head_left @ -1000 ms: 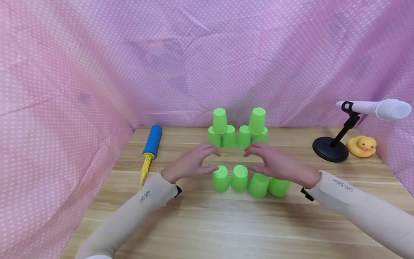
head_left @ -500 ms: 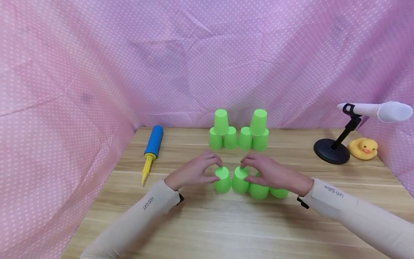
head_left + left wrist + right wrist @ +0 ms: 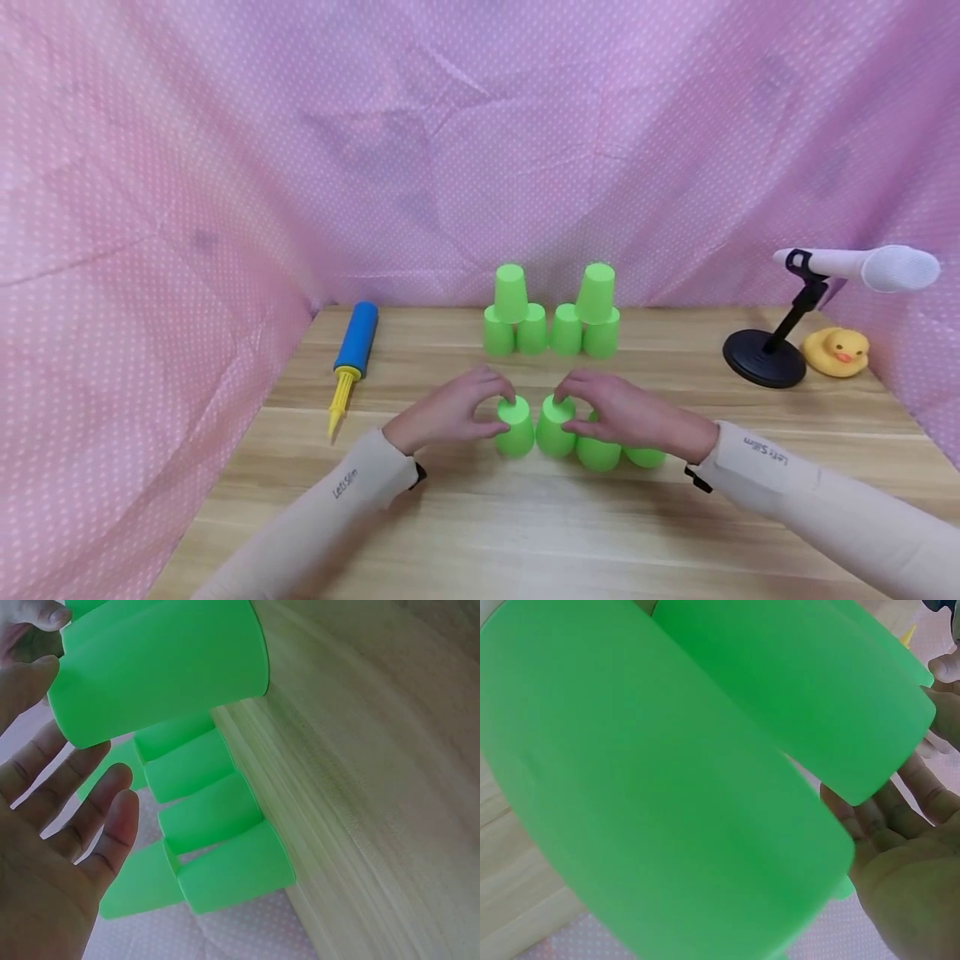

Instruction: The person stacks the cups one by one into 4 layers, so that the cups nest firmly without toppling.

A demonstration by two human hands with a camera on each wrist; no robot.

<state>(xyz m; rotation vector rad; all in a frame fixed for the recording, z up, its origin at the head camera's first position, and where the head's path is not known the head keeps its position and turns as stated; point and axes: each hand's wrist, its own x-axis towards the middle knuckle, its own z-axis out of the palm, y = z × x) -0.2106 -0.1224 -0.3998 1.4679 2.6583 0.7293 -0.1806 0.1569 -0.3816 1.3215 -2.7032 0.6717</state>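
Note:
Several green plastic cups stand upside down in a front row on the table. My left hand (image 3: 452, 410) pinches the upper end of the leftmost green cup (image 3: 516, 435), thumb on its near side and index fingertip at its top; the other fingers (image 3: 112, 817) spread loosely beside it. With thumb and index finger, my right hand (image 3: 628, 414) likewise holds the top of the adjoining green cup (image 3: 555, 437). Both cups stand upright, a narrow gap between them. Under the right hand are a third cup (image 3: 598, 454) and a fourth cup (image 3: 645, 457), partly hidden.
Behind, two small pyramids of green cups rise, with a left top cup (image 3: 511, 293) and a right top cup (image 3: 597, 293). A blue and yellow hand pump (image 3: 356, 342) lies left. At right are a microphone (image 3: 862, 265) on a black stand (image 3: 763, 358) and a rubber duck (image 3: 836, 352).
Both hands have come down from above the front row onto the two left cups, and their thumbs and fingers have closed on the cup tops. The right hand also moved left.

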